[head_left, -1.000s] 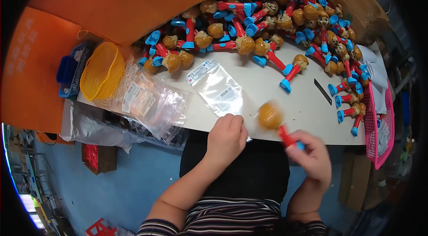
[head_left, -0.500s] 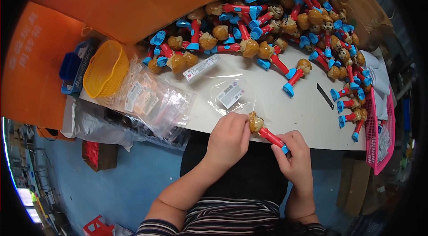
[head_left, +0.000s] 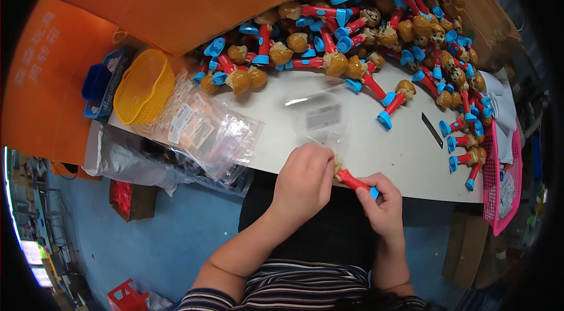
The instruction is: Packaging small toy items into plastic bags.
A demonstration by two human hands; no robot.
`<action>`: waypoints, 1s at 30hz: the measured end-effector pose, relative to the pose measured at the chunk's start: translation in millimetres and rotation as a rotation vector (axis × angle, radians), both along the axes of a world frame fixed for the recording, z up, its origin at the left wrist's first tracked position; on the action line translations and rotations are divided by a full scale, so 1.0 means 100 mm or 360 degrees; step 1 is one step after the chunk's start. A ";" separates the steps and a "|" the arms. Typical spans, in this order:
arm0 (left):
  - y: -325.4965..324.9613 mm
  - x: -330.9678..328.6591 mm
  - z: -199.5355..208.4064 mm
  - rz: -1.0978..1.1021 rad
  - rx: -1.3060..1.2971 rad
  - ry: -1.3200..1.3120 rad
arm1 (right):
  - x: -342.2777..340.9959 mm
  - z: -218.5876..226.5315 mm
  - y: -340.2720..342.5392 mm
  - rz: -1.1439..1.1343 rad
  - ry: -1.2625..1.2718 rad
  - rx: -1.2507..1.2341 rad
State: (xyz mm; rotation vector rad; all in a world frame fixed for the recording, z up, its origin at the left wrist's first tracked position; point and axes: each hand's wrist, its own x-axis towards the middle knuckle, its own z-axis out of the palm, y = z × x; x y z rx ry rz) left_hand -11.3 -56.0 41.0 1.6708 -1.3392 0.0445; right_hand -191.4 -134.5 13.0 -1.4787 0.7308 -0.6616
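At the bench's [head_left: 405,164] near edge, the left hand [head_left: 304,179] pinched the near end of a clear bag [head_left: 323,117], which stretched over the bench. The right hand [head_left: 385,205] gripped a toy [head_left: 351,180] by its blue end, thumb and fingers closed; its red shaft pointed to the left hand, and whether the head was inside the bag could not be told. A heap of toys [head_left: 335,64] covered the far edge and ran down the right side. Loose bags [head_left: 200,129] lay by the left edge beside a yellow basket [head_left: 144,90]; a pink basket [head_left: 517,164] was at the right edge
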 end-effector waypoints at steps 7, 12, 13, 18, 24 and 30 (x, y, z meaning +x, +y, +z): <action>-0.01 -0.06 0.00 0.0045 0.0136 -0.0030 | 0.06 -0.05 0.03 -0.0232 -0.0057 -0.0122; 0.01 -0.09 -0.02 0.0063 0.0110 0.0103 | 0.12 -0.08 0.07 -0.0345 -0.0293 0.0530; 0.01 -0.10 -0.01 0.0063 0.0109 0.0106 | 0.13 -0.12 0.10 -0.0312 -0.0281 0.0542; -0.01 -0.12 0.02 0.0024 0.0031 -0.0017 | 0.18 -0.14 0.16 -0.0062 -0.0118 -0.0399; 0.02 -0.08 0.00 0.0040 0.0014 0.0004 | 0.20 -0.20 0.13 -0.0368 -0.0286 -0.0116; 0.01 -0.12 0.02 -0.0014 -0.0083 0.0006 | 0.28 -0.14 0.29 -0.0226 -0.0176 -0.0462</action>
